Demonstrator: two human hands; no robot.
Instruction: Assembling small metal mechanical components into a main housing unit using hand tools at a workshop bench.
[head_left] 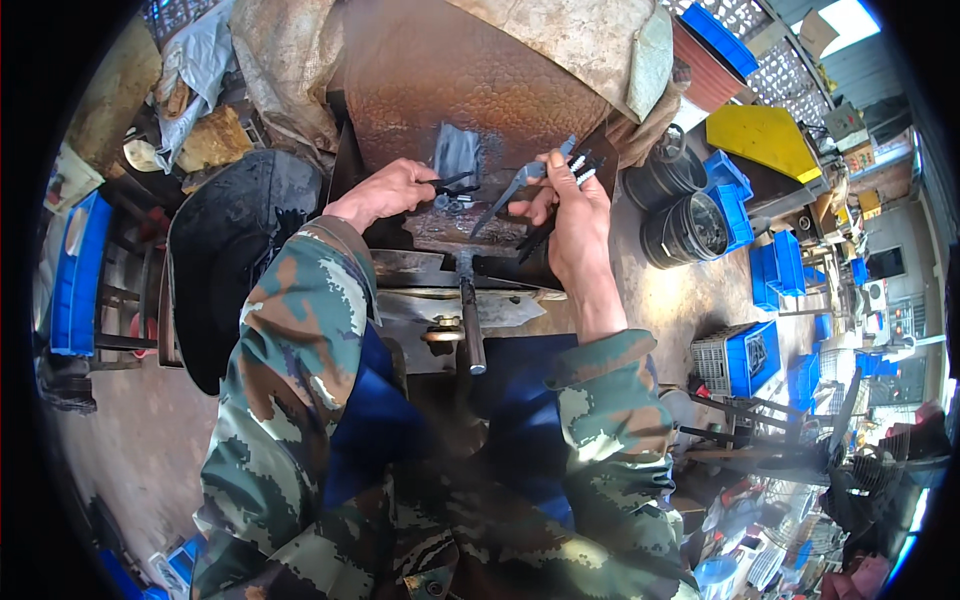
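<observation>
My left hand (pixel 392 190) is closed on a slim black piece with two thin prongs (pixel 452 182), which points right. Just under its tip, small grey metal parts (pixel 452 203) lie on the worn metal bench. In my right hand (pixel 578 212) is a grey-blue metal tool (pixel 512 188) with a long pointed jaw, caliper-like in shape. The same hand also holds a black-and-white ribbed item (pixel 582 168) and a dark slender piece (pixel 535 238); their kind I cannot make out. A flat grey strip (pixel 457 150) rests on the bench behind the small parts.
A metal bar (pixel 472 320) juts toward me beside a brass-coloured knob (pixel 443 330). To the left stands a large black tub (pixel 215 240). Black buckets (pixel 690 230) and blue bins (pixel 778 265) stand on the right. Stained cloth (pixel 290 75) hangs over the back.
</observation>
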